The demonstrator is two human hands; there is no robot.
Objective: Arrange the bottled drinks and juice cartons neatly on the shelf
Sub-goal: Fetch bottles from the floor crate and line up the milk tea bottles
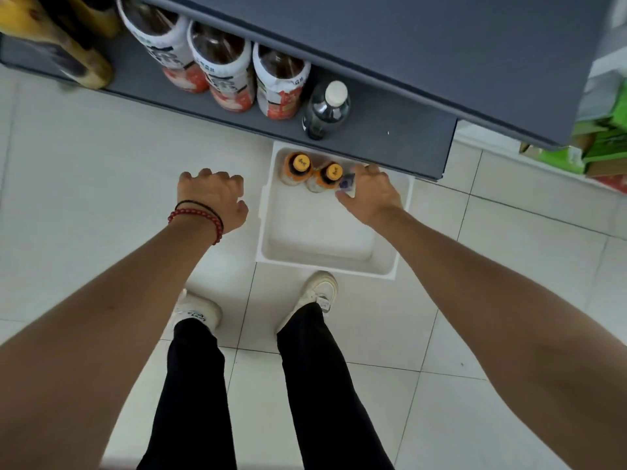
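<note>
White plastic bin (325, 262) sits on the pale tiled floor (84, 164), its far edge tucked under the front lip of the dark grey bottom shelf (390, 144). Two orange-capped bottles (300, 164) stand upright in its far left corner, touching each other; the rest of the bin floor is bare.

The right hand (371, 195) reaches into the far right part of the bin, thumb and fingers pinching a small white pack with a blue-purple top (347, 182), just beside the nearer bottle. The left hand (213, 195) hovers over the floor left of the bin, fingers curled into a fist, holding nothing; a red bead bracelet (200, 217) circles the wrist.

On the shelf, three dark bottles with white and red labels (220, 72) stand in a row, a clear bottle with a white cap (327, 110) to their right, then open shelf. Yellow bottles (78, 45) stand far left. Green boxes (604, 144) are stacked at far right.
</note>
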